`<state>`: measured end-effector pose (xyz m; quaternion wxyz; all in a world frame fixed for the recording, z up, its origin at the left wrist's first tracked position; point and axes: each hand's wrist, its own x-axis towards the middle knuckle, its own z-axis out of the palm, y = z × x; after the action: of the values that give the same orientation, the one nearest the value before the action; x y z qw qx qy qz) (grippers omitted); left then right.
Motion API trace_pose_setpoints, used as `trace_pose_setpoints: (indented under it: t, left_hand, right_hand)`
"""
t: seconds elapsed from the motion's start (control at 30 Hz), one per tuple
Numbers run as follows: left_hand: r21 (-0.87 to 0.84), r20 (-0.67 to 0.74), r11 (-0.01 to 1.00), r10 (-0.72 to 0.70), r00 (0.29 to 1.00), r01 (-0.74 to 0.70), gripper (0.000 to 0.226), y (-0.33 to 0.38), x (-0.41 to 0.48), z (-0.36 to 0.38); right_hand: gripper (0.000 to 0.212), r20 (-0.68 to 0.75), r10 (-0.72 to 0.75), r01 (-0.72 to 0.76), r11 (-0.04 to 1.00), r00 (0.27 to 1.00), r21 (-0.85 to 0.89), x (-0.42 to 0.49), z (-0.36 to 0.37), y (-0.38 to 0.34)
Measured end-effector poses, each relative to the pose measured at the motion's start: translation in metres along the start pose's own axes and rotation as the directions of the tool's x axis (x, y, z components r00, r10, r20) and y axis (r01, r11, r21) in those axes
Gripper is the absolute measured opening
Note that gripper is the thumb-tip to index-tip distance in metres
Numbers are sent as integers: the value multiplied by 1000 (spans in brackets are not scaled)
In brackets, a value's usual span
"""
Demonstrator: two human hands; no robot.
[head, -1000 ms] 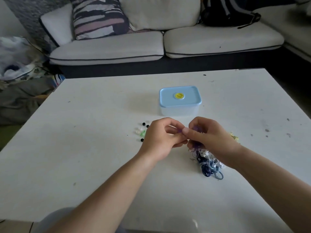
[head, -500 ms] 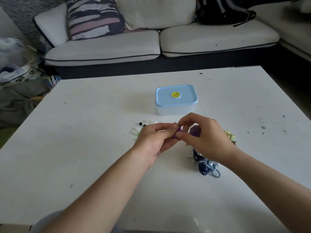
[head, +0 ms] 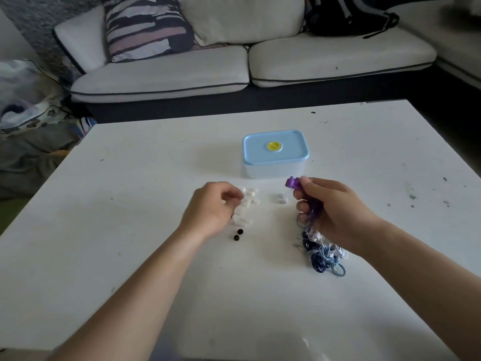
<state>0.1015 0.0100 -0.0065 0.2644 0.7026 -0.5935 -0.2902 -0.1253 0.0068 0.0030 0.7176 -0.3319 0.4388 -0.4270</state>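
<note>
My right hand point(head: 335, 212) grips a purple cord bundle point(head: 294, 184) whose end sticks up past my thumb, just in front of the box. My left hand point(head: 210, 207) hovers with curled fingers over a cluster of white beads point(head: 247, 201) on the white table point(head: 130, 230); whether it pinches a bead is hidden. Two black beads point(head: 238, 235) lie just below that hand. A tangle of blue and white cords point(head: 322, 254) lies under my right wrist. A few clear beads point(head: 279, 198) sit between my hands.
A clear box with a light-blue lid point(head: 275, 149) and yellow button stands shut behind my hands. A white sofa point(head: 234, 66) with a striped cushion point(head: 145, 24) and a black backpack point(head: 346, 14) runs behind the table. Cloth piles point(head: 28, 100) lie at the left.
My hands have parted. The left moved left and down onto the white beads. The right kept the purple cord and lifted it slightly to the right.
</note>
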Motion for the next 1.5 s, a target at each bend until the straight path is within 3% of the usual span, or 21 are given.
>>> trace_pose_setpoints:
  t: [0.17, 0.3, 0.47, 0.83, 0.93, 1.0, 1.07, 1.17, 1.27, 1.37, 1.5]
  left_hand:
    - [176, 66, 984, -41, 997, 29, 15, -29, 20, 3]
    - [294, 180, 953, 17, 983, -70, 16, -35, 25, 24]
    - [448, 208, 875, 99, 973, -184, 14, -34, 26, 50]
    - [550, 217, 806, 115, 969, -219, 17, -27, 28, 57]
    - [395, 110, 901, 147, 983, -179, 14, -15, 28, 39]
    - [118, 14, 985, 123, 992, -123, 10, -2, 23, 19]
    - [-213, 33, 976, 60, 998, -52, 8, 12, 8, 0]
    - [-565, 166, 821, 13, 986, 84, 14, 29, -17, -14]
    - [-769, 252, 602, -21, 968, 213, 17, 46, -29, -14]
    - [-847, 316, 444, -23, 948, 293, 19, 59, -36, -15]
    - [-861, 366, 386, 21, 930, 331, 24, 63, -38, -19]
  right_hand:
    - [26, -18, 87, -86, 994, 996, 62, 5, -3, 5]
    - [23, -27, 58, -58, 998, 998, -20, 10, -9, 13]
    - [21, -33, 29, -32, 995, 999, -98, 15, -10, 18]
    - [11, 67, 23, -22, 1000, 998, -19, 14, -13, 11]
    - [8, 51, 12, -10, 999, 999, -42, 12, -13, 8]
    - [7, 33, -10, 12, 998, 999, -56, 9, -11, 5]
    - [10, 27, -42, 44, 994, 999, -95, 3, -5, 0]
    - [7, 39, -79, 84, 981, 996, -172, -7, 6, -4]
    - [4, 58, -127, 137, 959, 990, -246, -17, 14, -9]
    - [6, 109, -208, 230, 938, 972, -258, -27, 22, -16]
    - [8, 159, -292, 319, 928, 943, -193, -36, 26, -20]
